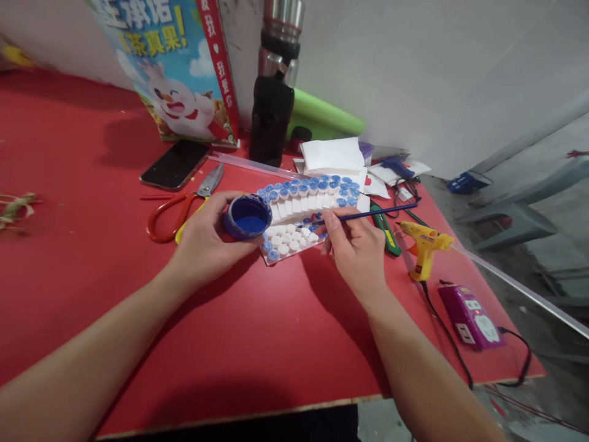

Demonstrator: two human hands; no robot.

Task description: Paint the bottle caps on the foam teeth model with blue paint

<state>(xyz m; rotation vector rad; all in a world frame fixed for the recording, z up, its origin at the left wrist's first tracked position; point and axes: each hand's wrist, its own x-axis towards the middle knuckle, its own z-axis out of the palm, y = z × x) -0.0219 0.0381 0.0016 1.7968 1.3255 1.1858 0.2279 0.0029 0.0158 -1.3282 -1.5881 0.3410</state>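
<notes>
My left hand (pixel 207 230) is wrapped round a small jar of blue paint (pixel 249 217), its open mouth tilted toward me. Between the fingers of my right hand (pixel 354 245) is a thin blue paintbrush (pixel 381 212), its tip over a craft piece (pixel 294 205) made of short white paper rolls. Many roll tops along its far curved row are painted blue. The nearer group of rolls (pixel 284 240) is mostly white, with a few blue ones at its edges. Part of the piece is hidden behind my right hand and the jar.
On the left lie orange-handled scissors (pixel 170 218) and a phone (pixel 175 164). A printed bag (pixel 184 80) and a black bottle (pixel 271 120) stand behind. Rightward are a green cutter (pixel 385 230), a yellow glue gun (pixel 423 242) and a purple power socket box (pixel 472 316) with cords.
</notes>
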